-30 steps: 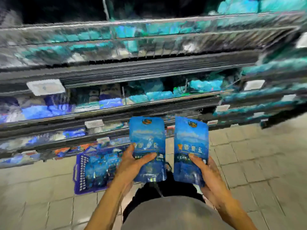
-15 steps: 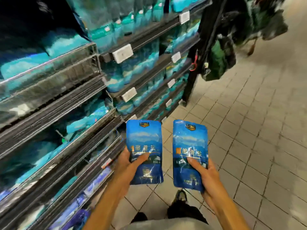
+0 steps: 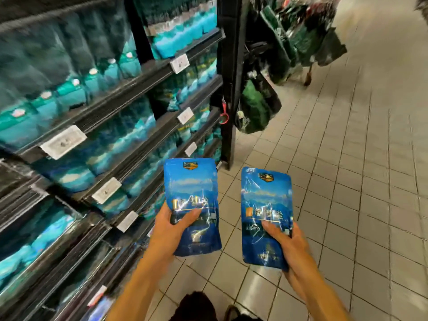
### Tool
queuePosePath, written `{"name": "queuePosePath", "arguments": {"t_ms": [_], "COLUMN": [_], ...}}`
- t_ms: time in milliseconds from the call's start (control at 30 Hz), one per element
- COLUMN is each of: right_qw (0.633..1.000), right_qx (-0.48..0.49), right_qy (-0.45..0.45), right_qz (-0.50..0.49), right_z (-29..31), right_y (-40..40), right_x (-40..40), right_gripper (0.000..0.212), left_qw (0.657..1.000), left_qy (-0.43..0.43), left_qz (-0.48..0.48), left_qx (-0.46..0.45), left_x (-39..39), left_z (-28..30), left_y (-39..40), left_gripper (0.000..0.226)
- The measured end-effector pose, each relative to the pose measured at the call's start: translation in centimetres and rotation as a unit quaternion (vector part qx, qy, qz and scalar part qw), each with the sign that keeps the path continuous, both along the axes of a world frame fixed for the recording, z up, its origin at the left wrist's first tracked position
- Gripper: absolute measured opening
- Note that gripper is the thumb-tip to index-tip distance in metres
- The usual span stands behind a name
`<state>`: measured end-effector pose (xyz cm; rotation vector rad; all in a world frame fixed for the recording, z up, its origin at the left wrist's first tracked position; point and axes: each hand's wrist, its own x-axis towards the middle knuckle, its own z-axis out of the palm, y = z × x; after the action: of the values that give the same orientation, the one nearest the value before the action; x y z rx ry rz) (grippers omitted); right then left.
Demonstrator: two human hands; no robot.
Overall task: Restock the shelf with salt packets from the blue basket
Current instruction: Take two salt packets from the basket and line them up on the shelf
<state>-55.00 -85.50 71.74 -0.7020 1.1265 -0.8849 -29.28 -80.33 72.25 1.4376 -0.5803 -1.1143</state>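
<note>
You have one blue salt packet (image 3: pixel 192 205) in your left hand (image 3: pixel 172 230) and a second salt packet (image 3: pixel 266 216) in your right hand (image 3: pixel 288 246). Each is pinched near its lower half, thumb across the printed face and the other fingers curled behind, so both hands are grasping, neither free. Both packets stand upright with their long axis running up and away from you, top edges pointing toward the far end of the aisle, and they sit side by side with a clear gap between them.

The shelves (image 3: pixel 129 158) lie to your left, so the left packet is the nearer one; it is just beside the shelf edges and their price tags (image 3: pixel 106 190), while the right packet hangs over open tiled floor (image 3: pixel 347 181). To place either one you will likely have to swing it leftward and turn its face toward the shelf front. The tiers look well filled with teal and blue packs (blur hides where a gap is). The blue basket is out of view. A black upright post (image 3: pixel 231 89) and hanging green bags (image 3: pixel 257 105) stand ahead.
</note>
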Motion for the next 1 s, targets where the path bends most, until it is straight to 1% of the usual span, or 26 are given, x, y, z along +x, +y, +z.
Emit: {"name": "queuePosePath", "arguments": {"t_ms": [67, 167, 233, 367, 467, 600, 667, 767, 800, 1000], "right_qw": [1.0, 0.998, 0.996, 0.989, 0.982, 0.966, 0.955, 0.936, 0.929, 0.877], "right_qx": [-0.016, -0.05, -0.079, -0.134, -0.17, -0.239, -0.272, -0.315, -0.328, -0.389], "right_qy": [-0.004, -0.004, -0.008, -0.019, -0.027, -0.051, -0.067, -0.085, -0.093, -0.167], "right_qz": [0.009, 0.027, 0.044, 0.06, 0.074, 0.086, 0.099, 0.133, 0.144, 0.227], "right_z": [0.8, 2.2, 3.6, 6.7, 9.6, 13.6, 15.5, 18.6, 19.6, 25.5], "right_y": [-3.0, -7.7, -11.0, -18.2, -23.4, -29.3, -31.8, -35.0, -36.1, -41.2], "right_x": [0.7, 2.4, 4.2, 8.4, 11.9, 16.4, 18.4, 21.6, 22.8, 31.5], "right_gripper": [0.055, 0.058, 0.062, 0.056, 0.06, 0.052, 0.056, 0.078, 0.079, 0.071], "left_qw": [1.0, 0.997, 0.994, 0.986, 0.975, 0.961, 0.953, 0.94, 0.935, 0.911], "left_qy": [-0.026, -0.071, -0.099, -0.125, -0.147, -0.176, -0.19, -0.2, -0.205, -0.218], "left_qz": [0.007, 0.007, 0.009, 0.038, 0.073, 0.109, 0.127, 0.153, 0.166, 0.233], "left_qx": [-0.009, -0.026, -0.045, -0.106, -0.149, -0.183, -0.201, -0.231, -0.236, -0.262], "left_x": [0.8, 2.8, 4.6, 8.6, 12.0, 16.2, 17.5, 18.6, 18.9, 20.0], "left_z": [1.0, 2.4, 3.8, 7.6, 11.5, 16.5, 19.0, 22.8, 23.9, 30.4], "left_y": [-2.6, -6.6, -9.4, -15.0, -18.8, -22.2, -23.3, -24.5, -24.9, -26.4], "left_gripper": [0.065, 0.046, 0.037, 0.036, 0.033, 0.039, 0.043, 0.047, 0.047, 0.048]}}
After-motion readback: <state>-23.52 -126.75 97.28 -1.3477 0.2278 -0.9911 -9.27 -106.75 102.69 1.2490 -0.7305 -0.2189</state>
